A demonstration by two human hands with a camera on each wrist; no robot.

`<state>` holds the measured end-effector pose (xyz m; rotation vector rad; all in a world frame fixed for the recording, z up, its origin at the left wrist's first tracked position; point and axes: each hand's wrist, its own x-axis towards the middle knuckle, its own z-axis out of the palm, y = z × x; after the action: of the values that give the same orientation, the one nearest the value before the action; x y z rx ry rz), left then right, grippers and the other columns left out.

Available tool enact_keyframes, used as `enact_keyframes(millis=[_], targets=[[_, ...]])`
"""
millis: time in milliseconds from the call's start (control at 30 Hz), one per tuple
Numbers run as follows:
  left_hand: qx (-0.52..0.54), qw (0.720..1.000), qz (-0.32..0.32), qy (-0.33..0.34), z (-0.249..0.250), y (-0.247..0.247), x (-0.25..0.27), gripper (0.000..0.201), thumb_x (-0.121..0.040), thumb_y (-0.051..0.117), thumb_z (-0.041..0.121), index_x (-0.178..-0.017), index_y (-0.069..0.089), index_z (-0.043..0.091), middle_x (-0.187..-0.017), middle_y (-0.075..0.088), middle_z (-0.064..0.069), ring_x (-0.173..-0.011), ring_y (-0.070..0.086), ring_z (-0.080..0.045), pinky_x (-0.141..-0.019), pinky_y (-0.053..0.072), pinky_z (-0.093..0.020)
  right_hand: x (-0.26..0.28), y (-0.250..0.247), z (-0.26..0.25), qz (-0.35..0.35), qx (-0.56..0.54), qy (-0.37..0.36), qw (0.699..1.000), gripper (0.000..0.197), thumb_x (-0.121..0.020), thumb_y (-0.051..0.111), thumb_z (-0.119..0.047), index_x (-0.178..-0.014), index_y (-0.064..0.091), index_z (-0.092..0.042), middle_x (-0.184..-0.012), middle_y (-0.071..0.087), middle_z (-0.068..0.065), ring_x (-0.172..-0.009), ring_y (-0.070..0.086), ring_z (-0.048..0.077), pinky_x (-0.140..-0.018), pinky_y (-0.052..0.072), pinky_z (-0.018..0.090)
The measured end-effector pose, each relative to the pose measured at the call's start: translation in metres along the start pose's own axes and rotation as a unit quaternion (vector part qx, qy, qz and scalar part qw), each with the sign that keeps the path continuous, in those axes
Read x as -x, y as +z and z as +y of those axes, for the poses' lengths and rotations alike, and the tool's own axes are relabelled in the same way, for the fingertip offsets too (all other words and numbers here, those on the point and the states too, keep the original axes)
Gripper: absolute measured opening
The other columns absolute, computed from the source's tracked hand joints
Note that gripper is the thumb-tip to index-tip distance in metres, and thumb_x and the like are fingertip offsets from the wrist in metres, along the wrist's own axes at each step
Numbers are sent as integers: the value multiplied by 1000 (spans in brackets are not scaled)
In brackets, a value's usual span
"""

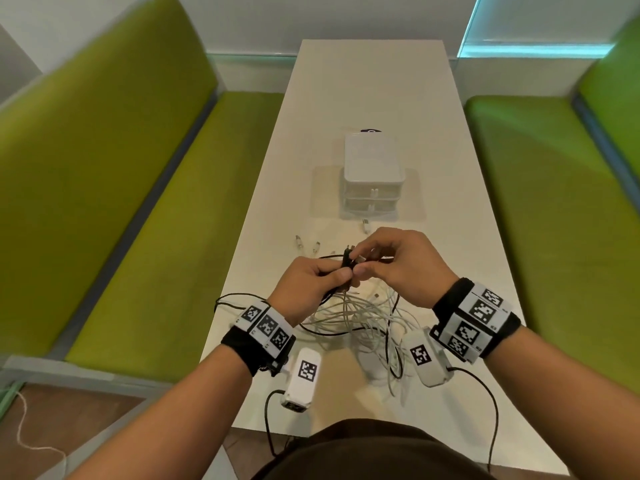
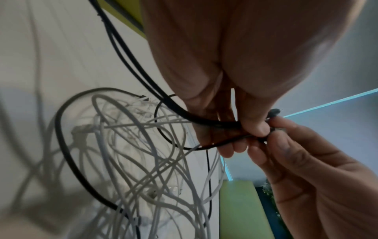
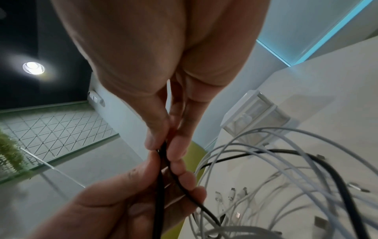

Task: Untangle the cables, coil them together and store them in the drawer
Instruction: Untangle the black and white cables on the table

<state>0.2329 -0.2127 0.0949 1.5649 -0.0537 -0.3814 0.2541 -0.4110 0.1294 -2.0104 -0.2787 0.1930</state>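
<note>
A tangle of white cables [image 1: 363, 317] mixed with a black cable [image 1: 325, 332] lies on the white table [image 1: 311, 133] in front of me. Both hands meet just above the tangle. My left hand [image 1: 322, 275] grips doubled strands of the black cable [image 2: 180, 110], and my right hand [image 1: 381, 258] pinches the same black cable [image 3: 163, 155] near its plug ends. The white loops [image 2: 131, 145] hang below the hands. A small white two-drawer unit [image 1: 372, 174] stands further back on the table with both drawers closed.
Loose white connector ends [image 1: 306, 244] lie on the table between the hands and the drawer unit. Green bench seats [image 1: 138, 202] flank the narrow table on both sides. A small dark object [image 1: 370, 130] sits behind the drawer unit.
</note>
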Motion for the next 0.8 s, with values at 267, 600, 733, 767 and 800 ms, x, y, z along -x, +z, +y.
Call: enact_keyframes(millis=[267,600,733,767,800], targets=[[22,999,39,27,13,7,-7,18,-101,54,6,-94,67,-5,-76,68,-14,-76,67,-23,-82,57,-37,-2,10,-5,50,-129,1,990,22,-88,77,-11,-104,62,-9,-78,71,13,-59,68,29,-56,59,41],[42,991,69,110,31,0,-5,17,-106,45,17,-100,58,6,-67,57,-18,-60,46,-26,-62,42,-34,2,40,17,-137,-145,31,980,39,-82,67,7,-115,52,-8,-120,61,7,-72,66,27,-63,59,43],[66,993,16,92,36,4,0,16,-105,44,14,-103,56,4,-69,62,-15,-68,64,-27,-71,56,-35,4,56,12,-100,-132,36,986,27,-90,75,-12,-113,64,-5,-94,74,2,-64,66,14,-55,54,27],[66,994,9,86,35,5,2,15,-105,44,14,-103,55,3,-69,63,-14,-71,66,-30,-75,58,-39,3,56,12,-94,-111,47,988,22,-90,76,-18,-105,67,-5,-84,73,4,-62,65,14,-55,55,32],[60,995,5,84,35,6,3,15,-105,43,14,-103,54,4,-67,63,-13,-70,65,-32,-74,58,-39,1,55,14,-96,-78,53,991,19,-90,76,-24,-96,69,-7,-79,72,7,-61,63,15,-60,58,39]])
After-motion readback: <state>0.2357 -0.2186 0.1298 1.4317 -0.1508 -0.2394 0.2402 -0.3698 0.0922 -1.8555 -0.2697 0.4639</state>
